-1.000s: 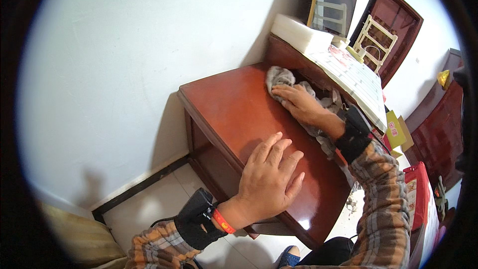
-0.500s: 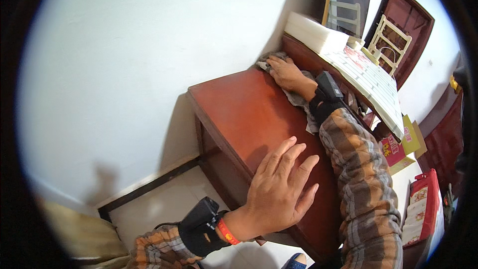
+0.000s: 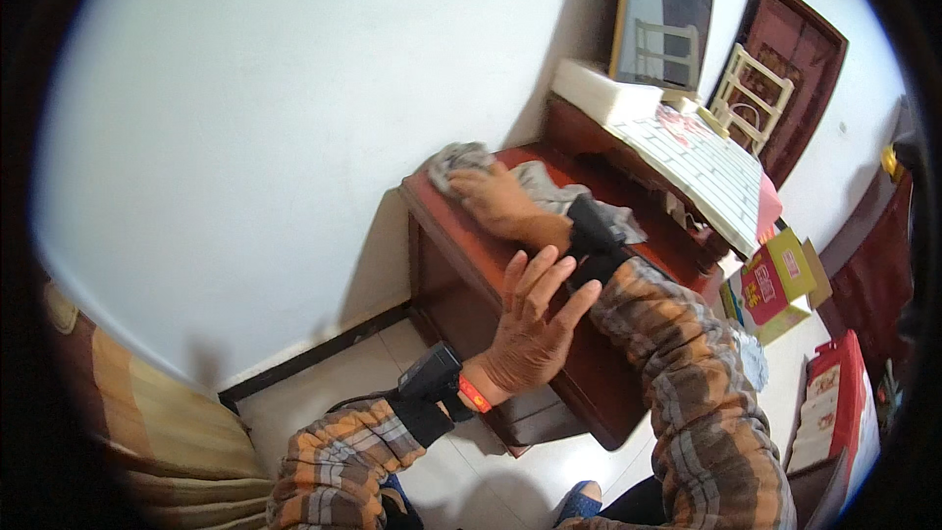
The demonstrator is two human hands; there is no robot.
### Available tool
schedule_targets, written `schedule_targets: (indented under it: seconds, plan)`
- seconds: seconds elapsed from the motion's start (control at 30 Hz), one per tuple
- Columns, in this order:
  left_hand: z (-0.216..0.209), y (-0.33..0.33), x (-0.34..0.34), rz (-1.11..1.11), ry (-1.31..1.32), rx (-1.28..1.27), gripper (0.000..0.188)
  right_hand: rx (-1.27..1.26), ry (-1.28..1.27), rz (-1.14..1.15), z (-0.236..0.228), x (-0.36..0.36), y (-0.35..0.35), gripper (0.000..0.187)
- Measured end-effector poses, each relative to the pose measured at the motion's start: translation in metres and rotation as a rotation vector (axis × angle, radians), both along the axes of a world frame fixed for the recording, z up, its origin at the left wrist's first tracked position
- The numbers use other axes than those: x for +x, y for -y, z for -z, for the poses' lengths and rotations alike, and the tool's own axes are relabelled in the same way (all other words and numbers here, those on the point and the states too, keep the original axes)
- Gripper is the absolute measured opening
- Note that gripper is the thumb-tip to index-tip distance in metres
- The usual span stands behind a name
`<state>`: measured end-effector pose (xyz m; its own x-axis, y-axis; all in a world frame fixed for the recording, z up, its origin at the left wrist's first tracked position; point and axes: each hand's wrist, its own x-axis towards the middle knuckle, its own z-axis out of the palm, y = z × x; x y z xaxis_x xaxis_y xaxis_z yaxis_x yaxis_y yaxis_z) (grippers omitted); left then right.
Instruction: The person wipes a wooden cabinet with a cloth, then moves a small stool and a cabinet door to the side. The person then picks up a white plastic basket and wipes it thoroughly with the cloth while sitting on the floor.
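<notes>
A grey cloth (image 3: 538,184) lies crumpled across the glossy top of a reddish-brown wooden cabinet (image 3: 442,275). My right hand (image 3: 498,201) presses on the cloth at the cabinet's left corner by the wall, slightly smeared by motion. One bunch of the cloth pokes out past the fingertips, while the rest trails to the right behind the hand and wrist. Fingers spread and holding nothing, my left hand (image 3: 532,339) is raised in front of the cabinet's near side, close to my right sleeve.
Behind the cabinet stands a table with a white brick-patterned cover (image 3: 697,162), bearing a white foam block (image 3: 603,93) and a dark-screened panel (image 3: 662,20). To the right are an open yellow-and-pink carton (image 3: 775,285) and a red-edged bin (image 3: 829,402). A yellowish curtain (image 3: 167,412) hangs at left.
My right hand has slid the cloth leftward and nearer, from beside the covered table to the cabinet's left corner. The view has shifted, showing more floor and curtain. My left hand stays raised.
</notes>
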<state>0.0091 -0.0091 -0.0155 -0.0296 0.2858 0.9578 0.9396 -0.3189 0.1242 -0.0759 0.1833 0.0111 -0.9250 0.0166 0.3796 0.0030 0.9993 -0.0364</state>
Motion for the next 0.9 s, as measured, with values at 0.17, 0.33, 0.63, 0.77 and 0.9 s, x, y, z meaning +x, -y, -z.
schedule_targets:
  seconds: [0.17, 0.33, 0.63, 0.77, 0.9]
  plan:
    - [0.009, 0.011, 0.003, -0.053, -0.206, -0.025, 0.06, 0.09, 0.014, -0.187, 0.004, 0.044, 0.049, 0.039]
    - [0.035, 0.032, 0.008, -0.018, -0.336, -0.14, 0.068, 0.023, 0.13, -0.152, 0.011, 0.102, 0.054, 0.044]
    - [0.043, 0.035, 0.009, 0.018, -0.186, -0.324, 0.066, -0.23, 0.049, -0.218, 0.013, 0.23, 0.061, 0.039]
    - [0.047, 0.039, 0.005, 0.001, -0.132, -0.432, 0.065, -0.198, 0.035, -0.213, 0.003, 0.263, 0.065, 0.033]
    - [0.055, 0.046, 0.001, -0.045, -0.136, -0.499, 0.063, -0.183, 0.053, -0.183, 0.0, 0.29, 0.067, 0.031]
